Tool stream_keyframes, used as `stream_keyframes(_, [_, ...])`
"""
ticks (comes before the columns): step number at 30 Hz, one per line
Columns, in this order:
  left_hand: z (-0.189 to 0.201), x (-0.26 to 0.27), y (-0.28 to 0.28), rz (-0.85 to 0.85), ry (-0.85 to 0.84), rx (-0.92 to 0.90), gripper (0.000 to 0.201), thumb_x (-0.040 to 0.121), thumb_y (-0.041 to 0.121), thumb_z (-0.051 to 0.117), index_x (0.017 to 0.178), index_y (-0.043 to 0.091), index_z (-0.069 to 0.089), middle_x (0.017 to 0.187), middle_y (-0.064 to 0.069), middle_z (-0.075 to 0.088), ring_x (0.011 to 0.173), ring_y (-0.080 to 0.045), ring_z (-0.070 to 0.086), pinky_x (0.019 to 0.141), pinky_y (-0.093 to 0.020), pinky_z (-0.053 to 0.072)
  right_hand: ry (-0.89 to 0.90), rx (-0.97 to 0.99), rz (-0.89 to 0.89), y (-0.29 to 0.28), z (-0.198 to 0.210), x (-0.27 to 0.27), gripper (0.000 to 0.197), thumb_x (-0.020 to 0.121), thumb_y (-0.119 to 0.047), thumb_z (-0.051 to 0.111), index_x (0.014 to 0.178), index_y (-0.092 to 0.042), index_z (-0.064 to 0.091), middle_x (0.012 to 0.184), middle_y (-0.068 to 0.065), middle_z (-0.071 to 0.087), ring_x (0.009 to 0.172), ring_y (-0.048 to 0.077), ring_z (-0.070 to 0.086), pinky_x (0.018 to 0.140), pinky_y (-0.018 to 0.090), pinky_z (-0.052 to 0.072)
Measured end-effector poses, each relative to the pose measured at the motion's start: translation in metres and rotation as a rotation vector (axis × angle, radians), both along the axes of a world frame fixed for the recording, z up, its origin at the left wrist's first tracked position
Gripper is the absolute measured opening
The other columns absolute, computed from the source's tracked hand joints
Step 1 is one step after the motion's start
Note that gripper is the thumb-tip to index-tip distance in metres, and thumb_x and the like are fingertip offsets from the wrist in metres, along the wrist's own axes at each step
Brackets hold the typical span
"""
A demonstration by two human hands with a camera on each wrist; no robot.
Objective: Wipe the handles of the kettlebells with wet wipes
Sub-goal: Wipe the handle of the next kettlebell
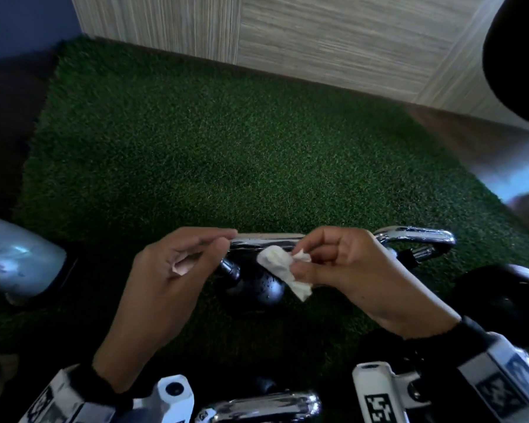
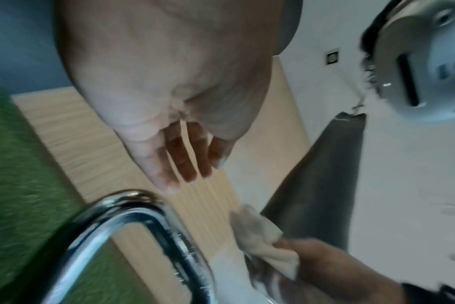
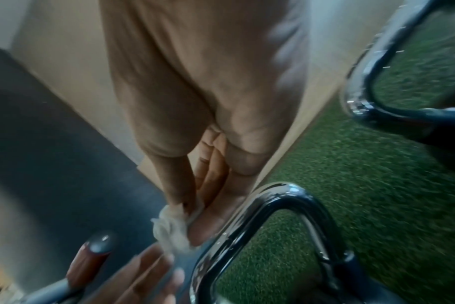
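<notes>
On the green turf mat (image 1: 226, 148) stands a black kettlebell (image 1: 257, 290) with a chrome handle (image 1: 266, 239). My right hand (image 1: 306, 264) pinches a crumpled white wet wipe (image 1: 283, 267) just in front of the handle's right half. The right wrist view shows the wipe (image 3: 171, 232) in my fingertips beside the handle (image 3: 273, 205). My left hand (image 1: 217, 241) hovers at the handle's left end, fingers straight and holding nothing. In the left wrist view these fingers (image 2: 179, 162) are above the handle's bend (image 2: 143, 222).
A second kettlebell (image 1: 501, 297) with a chrome handle (image 1: 416, 236) stands to the right. A third chrome handle (image 1: 257, 404) lies near my body. A grey rounded object (image 1: 16, 257) sits at the left, and wood-grain panels (image 1: 318, 41) close the back.
</notes>
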State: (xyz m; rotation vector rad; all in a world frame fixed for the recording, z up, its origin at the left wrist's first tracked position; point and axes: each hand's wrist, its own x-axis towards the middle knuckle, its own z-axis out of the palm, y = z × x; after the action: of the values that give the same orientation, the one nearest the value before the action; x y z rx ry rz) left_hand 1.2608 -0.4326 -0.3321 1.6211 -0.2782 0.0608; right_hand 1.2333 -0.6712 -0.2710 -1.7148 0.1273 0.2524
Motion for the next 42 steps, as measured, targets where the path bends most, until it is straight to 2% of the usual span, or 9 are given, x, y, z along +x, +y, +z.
stream_keyframes(7, [0.012,-0.007,-0.008,-0.255,0.409,-0.296,0.034,0.085,0.030,0.060,0.105,0.013,0.082,0.113,-0.011,0.078,0.110,-0.028,0.073,0.088,-0.031,0.061,-0.293,-0.188,0.055,0.030,0.001,0.006,0.020,0.075,-0.002,0.088,0.083,-0.017,0.077,0.083,0.000,0.078,0.077,0.016,0.074,0.079,0.037,0.061])
stream_keyframes(12, [0.013,-0.010,-0.015,-0.278,0.559,-0.408,0.031,0.084,0.020,0.065,0.106,0.004,0.080,0.109,-0.017,0.078,0.099,-0.022,0.076,0.078,-0.024,0.061,-0.498,-0.402,-0.072,0.037,-0.005,0.003,0.022,0.070,-0.020,0.094,0.080,-0.020,0.074,0.074,-0.008,0.073,0.061,0.004,0.065,0.061,0.014,0.049])
stream_keyframes(18, [0.010,-0.009,-0.020,-0.299,0.597,-0.495,0.039,0.083,0.011,0.068,0.122,0.009,0.075,0.121,-0.011,0.075,0.110,-0.022,0.073,0.083,-0.025,0.060,-0.337,-0.234,0.009,0.022,-0.005,0.001,0.017,0.082,-0.006,0.083,0.092,-0.019,0.080,0.086,-0.003,0.080,0.076,0.011,0.075,0.075,0.028,0.061])
stream_keyframes(23, [0.019,-0.007,-0.016,-0.093,0.204,-0.146,0.026,0.082,0.022,0.075,0.107,0.021,0.079,0.104,0.004,0.080,0.097,-0.007,0.075,0.079,-0.015,0.057,-0.198,-0.379,-0.422,-0.030,-0.050,0.018,0.025,0.086,0.000,0.073,0.090,-0.025,0.077,0.072,-0.005,0.075,0.065,0.018,0.069,0.062,0.029,0.054])
stream_keyframes(26, [0.018,0.000,-0.018,0.001,-0.125,0.098,0.021,0.086,0.025,0.078,0.107,0.023,0.079,0.101,0.009,0.078,0.094,-0.009,0.075,0.081,-0.023,0.059,0.101,-0.251,-0.301,-0.045,-0.091,0.025,0.037,0.079,0.012,0.072,0.109,-0.010,0.071,0.072,0.006,0.068,0.069,0.025,0.060,0.059,0.032,0.047])
stream_keyframes(29, [0.010,0.016,-0.031,0.016,-0.343,0.274,0.018,0.088,0.019,0.081,0.106,0.020,0.080,0.100,0.010,0.074,0.090,-0.008,0.073,0.080,-0.022,0.058,0.192,-0.239,-0.092,-0.037,-0.117,0.025,0.053,0.071,-0.001,0.088,0.112,-0.030,0.070,0.095,0.007,0.075,0.083,0.021,0.067,0.066,0.031,0.054])
stream_keyframes(32, [0.003,0.028,-0.044,-0.093,-0.451,0.466,0.017,0.090,0.020,0.079,0.107,0.019,0.081,0.102,0.010,0.072,0.091,-0.008,0.069,0.081,-0.031,0.058,0.083,-0.257,-0.114,-0.024,-0.132,0.029,0.057,0.055,-0.035,0.095,0.107,-0.042,0.074,0.102,-0.005,0.080,0.102,0.016,0.075,0.094,0.038,0.058])
stream_keyframes(35, [-0.003,0.027,-0.049,-0.136,-0.547,0.675,0.015,0.093,0.022,0.075,0.108,0.022,0.079,0.097,0.010,0.071,0.089,-0.013,0.059,0.076,-0.033,0.056,0.004,-0.403,-0.191,-0.019,-0.143,0.033,0.049,0.051,-0.056,0.090,0.097,-0.052,0.073,0.097,-0.012,0.080,0.097,0.007,0.074,0.093,0.036,0.058])
stream_keyframes(42, [-0.006,0.028,-0.037,0.028,-0.527,0.678,0.017,0.091,0.023,0.074,0.107,0.025,0.080,0.087,0.012,0.065,0.082,-0.010,0.052,0.070,-0.027,0.052,-0.023,-0.495,-0.213,-0.023,-0.151,0.031,0.039,0.065,-0.047,0.093,0.099,-0.038,0.075,0.092,-0.014,0.078,0.090,-0.001,0.072,0.085,0.025,0.056])
